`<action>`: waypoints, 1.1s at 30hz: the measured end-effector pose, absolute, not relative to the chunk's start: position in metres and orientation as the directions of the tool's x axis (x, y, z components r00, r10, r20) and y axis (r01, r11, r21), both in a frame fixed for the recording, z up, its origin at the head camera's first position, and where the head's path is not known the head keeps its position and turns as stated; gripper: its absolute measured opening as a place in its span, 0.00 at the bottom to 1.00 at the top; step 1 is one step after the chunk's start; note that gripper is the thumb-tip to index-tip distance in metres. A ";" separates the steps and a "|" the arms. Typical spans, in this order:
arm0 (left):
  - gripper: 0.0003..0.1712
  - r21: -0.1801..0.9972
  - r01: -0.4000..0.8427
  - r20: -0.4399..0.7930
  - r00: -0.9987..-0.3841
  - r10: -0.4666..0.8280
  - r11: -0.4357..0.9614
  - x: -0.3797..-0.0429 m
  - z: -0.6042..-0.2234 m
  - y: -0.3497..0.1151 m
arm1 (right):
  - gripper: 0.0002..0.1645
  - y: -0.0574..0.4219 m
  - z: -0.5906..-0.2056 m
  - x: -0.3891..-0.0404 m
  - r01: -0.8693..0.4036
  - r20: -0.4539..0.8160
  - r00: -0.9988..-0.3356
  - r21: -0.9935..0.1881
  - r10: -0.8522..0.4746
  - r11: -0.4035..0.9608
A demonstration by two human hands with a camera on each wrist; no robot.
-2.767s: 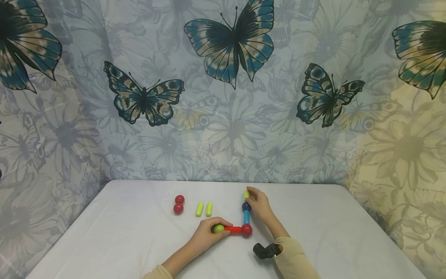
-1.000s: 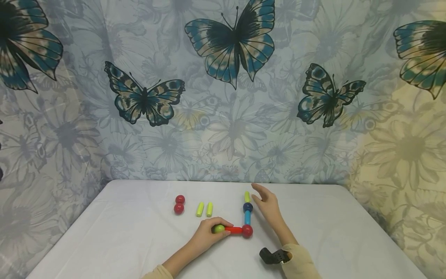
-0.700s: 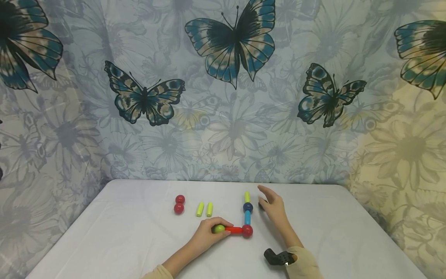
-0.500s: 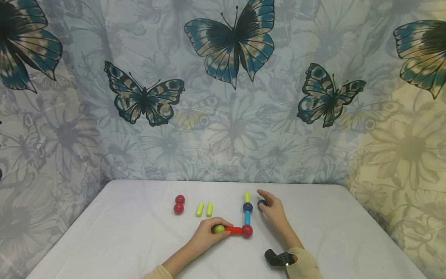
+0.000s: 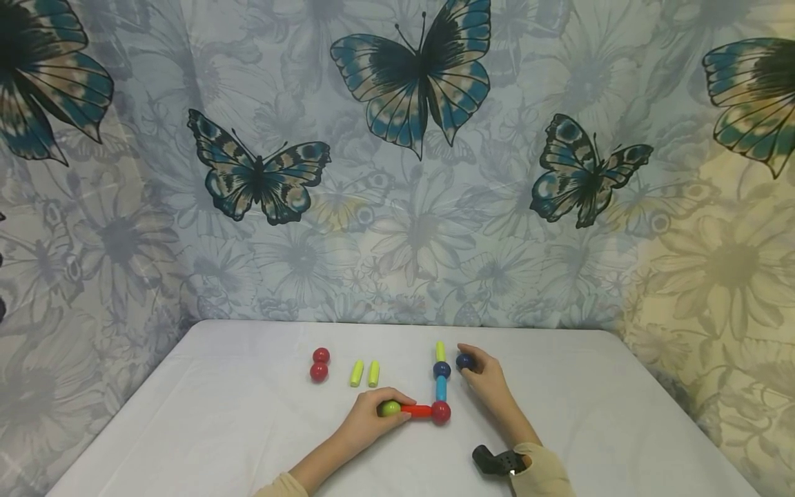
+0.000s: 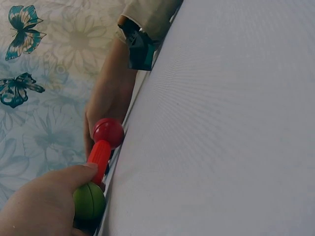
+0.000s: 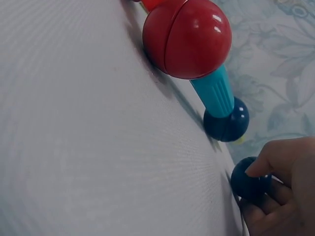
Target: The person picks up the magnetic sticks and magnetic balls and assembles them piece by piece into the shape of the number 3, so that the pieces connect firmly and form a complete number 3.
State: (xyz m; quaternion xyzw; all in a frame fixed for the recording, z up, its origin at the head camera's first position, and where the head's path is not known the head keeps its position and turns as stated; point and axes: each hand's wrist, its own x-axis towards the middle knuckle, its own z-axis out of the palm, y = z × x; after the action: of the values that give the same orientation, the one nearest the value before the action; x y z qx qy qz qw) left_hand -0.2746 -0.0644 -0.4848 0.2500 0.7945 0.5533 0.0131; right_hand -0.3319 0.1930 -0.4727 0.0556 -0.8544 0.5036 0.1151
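Dark blue and glossy, a separate ball (image 5: 465,362) is pinched between the thumb and fingers of the right hand (image 5: 488,378), just beside the L-shaped chain. Fingers of the left hand (image 5: 366,413) clamp around the green ball (image 5: 390,408) at the chain's end. From there run a red rod (image 5: 419,411), red ball (image 5: 440,412), light-blue rod (image 5: 441,388), navy ball (image 5: 442,370) and yellow rod (image 5: 440,351) across the white counter (image 5: 205,428). Leftward lie two yellow sticks (image 5: 357,373) and two touching crimson balls (image 5: 319,372).
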 end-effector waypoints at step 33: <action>0.11 0.885 0.388 0.260 -0.871 0.416 0.258 -0.275 -0.486 -0.064 | 0.28 0.194 -0.478 -0.327 -0.231 0.280 -0.959 -0.845 0.032 0.482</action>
State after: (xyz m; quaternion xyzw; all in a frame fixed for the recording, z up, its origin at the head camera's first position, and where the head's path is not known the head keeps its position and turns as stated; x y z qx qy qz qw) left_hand -0.2746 -0.0645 -0.4857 0.2534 0.7930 0.5538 0.0130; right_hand -0.3272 0.1938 -0.4778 0.0583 -0.8508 0.5058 0.1300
